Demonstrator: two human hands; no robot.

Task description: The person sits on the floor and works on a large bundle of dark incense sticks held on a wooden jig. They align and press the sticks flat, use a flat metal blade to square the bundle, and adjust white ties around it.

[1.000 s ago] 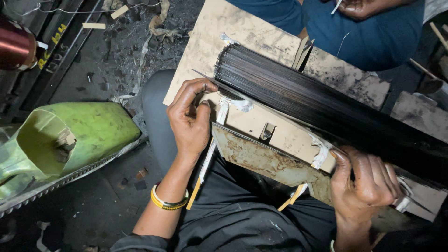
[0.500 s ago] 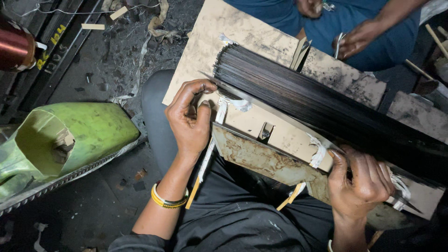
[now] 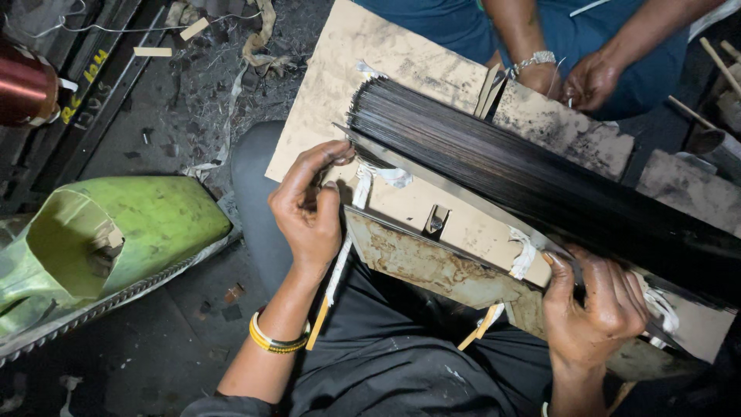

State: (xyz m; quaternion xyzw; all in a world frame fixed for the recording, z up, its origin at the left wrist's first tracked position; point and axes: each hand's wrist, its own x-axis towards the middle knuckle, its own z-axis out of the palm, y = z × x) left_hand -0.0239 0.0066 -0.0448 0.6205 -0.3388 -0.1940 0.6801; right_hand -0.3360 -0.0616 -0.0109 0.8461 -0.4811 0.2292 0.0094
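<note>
Hands grip a stack of dark metal strips (image 3: 540,177). Left hand (image 3: 309,208) fingers pinch its near end. Right hand (image 3: 598,309) fingers clamp its far edge.

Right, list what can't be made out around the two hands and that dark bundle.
- Bundle of dark strips: far end cut off by the right edge of the head view.
- Right hand: fingertips hidden behind the bundle's lower edge.
- Left hand: what its fingertips pinch is too small to tell.
- Other person's hands: item held is too small.
</note>
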